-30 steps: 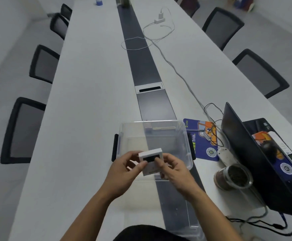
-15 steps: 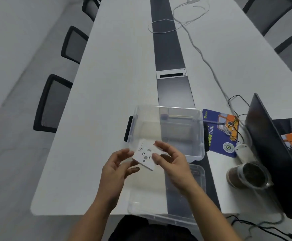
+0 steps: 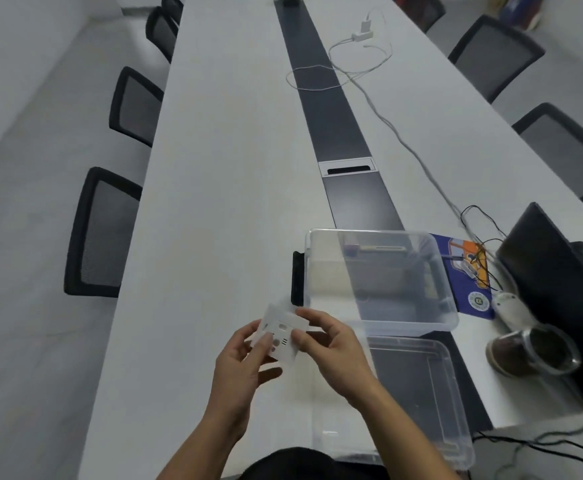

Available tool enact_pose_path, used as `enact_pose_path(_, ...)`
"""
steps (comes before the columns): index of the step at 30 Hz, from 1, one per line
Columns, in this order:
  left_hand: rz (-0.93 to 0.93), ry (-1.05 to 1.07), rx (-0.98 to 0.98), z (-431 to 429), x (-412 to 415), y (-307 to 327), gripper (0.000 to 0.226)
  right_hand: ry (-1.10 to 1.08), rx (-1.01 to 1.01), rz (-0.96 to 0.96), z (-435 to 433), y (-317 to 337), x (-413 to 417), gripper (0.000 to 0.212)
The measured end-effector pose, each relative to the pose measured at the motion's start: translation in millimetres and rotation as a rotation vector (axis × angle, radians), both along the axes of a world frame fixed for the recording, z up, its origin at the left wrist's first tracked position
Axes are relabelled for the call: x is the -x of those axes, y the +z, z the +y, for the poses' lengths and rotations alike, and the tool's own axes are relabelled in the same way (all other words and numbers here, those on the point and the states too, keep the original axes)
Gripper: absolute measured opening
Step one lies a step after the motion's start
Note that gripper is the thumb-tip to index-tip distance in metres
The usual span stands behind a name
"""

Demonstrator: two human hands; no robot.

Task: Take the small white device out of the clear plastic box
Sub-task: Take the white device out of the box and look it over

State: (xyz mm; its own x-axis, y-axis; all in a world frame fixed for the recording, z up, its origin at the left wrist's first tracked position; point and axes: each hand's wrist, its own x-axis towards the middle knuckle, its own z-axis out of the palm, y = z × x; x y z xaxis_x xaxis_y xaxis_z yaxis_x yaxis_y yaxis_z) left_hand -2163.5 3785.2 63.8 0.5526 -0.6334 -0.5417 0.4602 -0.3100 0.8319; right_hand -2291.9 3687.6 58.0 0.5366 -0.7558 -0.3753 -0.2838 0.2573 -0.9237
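Note:
The small white device (image 3: 280, 336) is flat and square, its back with small round marks turned up toward me. It is held above the table, left of and outside the clear plastic box (image 3: 380, 322). My left hand (image 3: 245, 370) holds its lower left edge and my right hand (image 3: 328, 348) pinches its right edge. The box stands open with a black latch (image 3: 297, 278) on its left side. Its clear lid (image 3: 418, 393) lies flat in front of it, near the table's front edge.
A laptop (image 3: 560, 292), a round glass jar (image 3: 536, 351), a white mouse (image 3: 512, 304) and a blue pad (image 3: 467, 271) crowd the right side. Cables (image 3: 387, 116) run up the white table (image 3: 214, 168). Black chairs (image 3: 103, 233) line both sides.
The device has been flipped from screen side to back side and carried left and toward me, away from the box. The head view has swung about.

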Motion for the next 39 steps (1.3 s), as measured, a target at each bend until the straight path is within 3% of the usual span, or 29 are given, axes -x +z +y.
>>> enact_pose_path(5, -0.133, -0.072, -0.044, 18, -48, -13, 0.032, 0.016, 0.025, 0.113, 26, -5, -37, 0.034)
enact_pose_path(11, -0.03, -0.14, 0.02, 26, -81, -10, 0.029, 0.154, 0.018, 0.156, 49, -7, -52, 0.054)
enact_pose_path(15, -0.185, -0.321, 0.014, 29, -90, -8, 0.017, 0.135, 0.162, 0.185, 50, -5, -55, 0.041)
enact_pose_path(18, -0.216, -0.316, 0.009, 28, -91, -7, 0.018, 0.074, 0.205, 0.162, 44, -5, -54, 0.02)
enact_pose_path(21, -0.126, -0.243, -0.035, 29, -87, -13, 0.031, -0.02, 0.134, 0.094, 40, -8, -51, 0.018)
enact_pose_path(25, 0.152, -0.123, -0.087, 35, -70, -16, 0.035, 0.014, 0.036, 0.036, 41, -10, -46, 0.041)
enact_pose_path(28, 0.248, -0.048, -0.043, 37, -57, -16, 0.037, 0.113, 0.133, 0.113, 38, -15, -44, 0.049)
enact_pose_path(33, 0.27, 0.025, -0.017, 32, -47, -11, 0.034, 0.213, 0.338, 0.254, 27, -18, -37, 0.034)
enact_pose_path(39, 0.405, 0.251, -0.084, 25, -44, -18, 0.024, 0.183, 0.471, 0.232, 26, -30, -36, 0.034)
